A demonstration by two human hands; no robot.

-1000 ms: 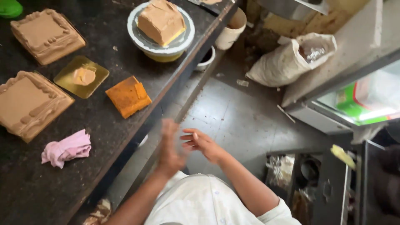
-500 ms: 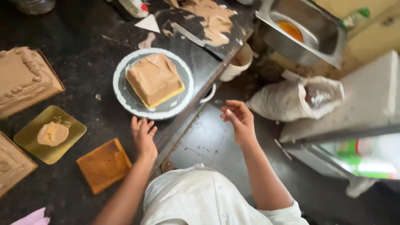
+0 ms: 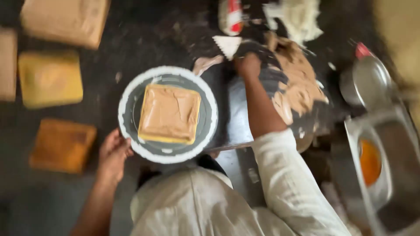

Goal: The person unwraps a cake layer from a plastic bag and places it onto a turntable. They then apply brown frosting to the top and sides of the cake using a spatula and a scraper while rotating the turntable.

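One square cake [image 3: 169, 113] covered in smooth light-brown icing sits in the middle of a round turntable [image 3: 131, 94] with a pale rim and dark top. Its four sides are about equal, so it has no clear long axis; it lies flat, turned slightly off square to the counter edge, with a thin yellowish base showing along its near side. The left hand [image 3: 112, 154] rests against the near-left rim of the turntable, fingers bent loosely along the edge; whether this grip actually closes on the rim cannot be told through the blur. The right hand [image 3: 248, 65] reaches over the counter [image 3: 131, 39] just right of the turntable, to a spot beside a white triangular scraper [image 3: 227, 45]; its fingers are curled, and it is unclear whether they hold anything.

Dark and glossy, the counter is smeared with brown icing [image 3: 297, 87] to the right. Left of the turntable lie a yellow square board [image 3: 50, 78] and an orange square board [image 3: 61, 144]. At far right stands a steel tray [image 3: 393, 175] with an orange-filled bowl [image 3: 369, 161].
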